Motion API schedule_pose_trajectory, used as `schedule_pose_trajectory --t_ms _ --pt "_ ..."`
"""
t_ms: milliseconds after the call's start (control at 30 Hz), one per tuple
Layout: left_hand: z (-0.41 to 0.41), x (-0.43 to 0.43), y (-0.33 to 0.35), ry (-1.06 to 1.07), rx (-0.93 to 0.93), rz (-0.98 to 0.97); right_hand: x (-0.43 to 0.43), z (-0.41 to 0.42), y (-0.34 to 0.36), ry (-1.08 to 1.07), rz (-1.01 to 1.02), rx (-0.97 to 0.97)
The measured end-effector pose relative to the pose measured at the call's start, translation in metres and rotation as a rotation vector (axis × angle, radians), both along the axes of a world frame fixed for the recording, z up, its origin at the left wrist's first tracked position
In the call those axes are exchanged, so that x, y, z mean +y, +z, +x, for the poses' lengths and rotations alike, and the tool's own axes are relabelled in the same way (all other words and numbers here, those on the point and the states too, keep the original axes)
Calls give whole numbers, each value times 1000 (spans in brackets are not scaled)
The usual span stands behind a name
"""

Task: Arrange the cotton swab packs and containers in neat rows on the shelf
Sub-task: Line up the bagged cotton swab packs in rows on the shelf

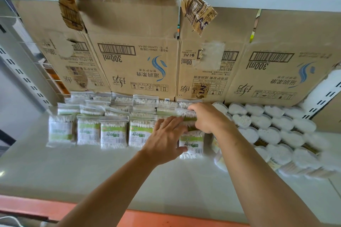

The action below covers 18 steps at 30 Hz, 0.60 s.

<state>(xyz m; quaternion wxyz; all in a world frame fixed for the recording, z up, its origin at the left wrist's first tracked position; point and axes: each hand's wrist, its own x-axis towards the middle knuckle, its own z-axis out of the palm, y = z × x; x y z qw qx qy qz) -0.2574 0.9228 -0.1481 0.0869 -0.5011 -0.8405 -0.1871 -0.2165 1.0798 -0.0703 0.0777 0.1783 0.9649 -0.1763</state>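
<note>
While left hand (166,138) fingers lie flat, apart, over front packs (140,132), right hand (208,118) fingers clamp blurred, half-hidden swab pack (184,113)

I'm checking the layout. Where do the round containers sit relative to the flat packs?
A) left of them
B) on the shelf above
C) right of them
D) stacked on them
C: on the shelf, the containers fill the right side and the packs the left.

- Shelf (92,171): pale, flat, orange front edge.
- Cotton swab packs (113,134): overlapping rows, left and centre.
- Round containers (282,134): clustered rows, right side.
- Cardboard sheets (138,51): upright along the back.
</note>
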Motion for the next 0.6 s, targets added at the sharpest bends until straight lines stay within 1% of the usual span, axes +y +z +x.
schedule_pose_trajectory --t_ms 200,400,600 --pt "-1 3 10 36 51 -24 8 2 1 40 -42 43" --pt "-7 3 11 53 56 -42 15 6 5 -7 -22 121" --pt "-5 6 12 39 30 -89 13 6 6 18 -9 75"
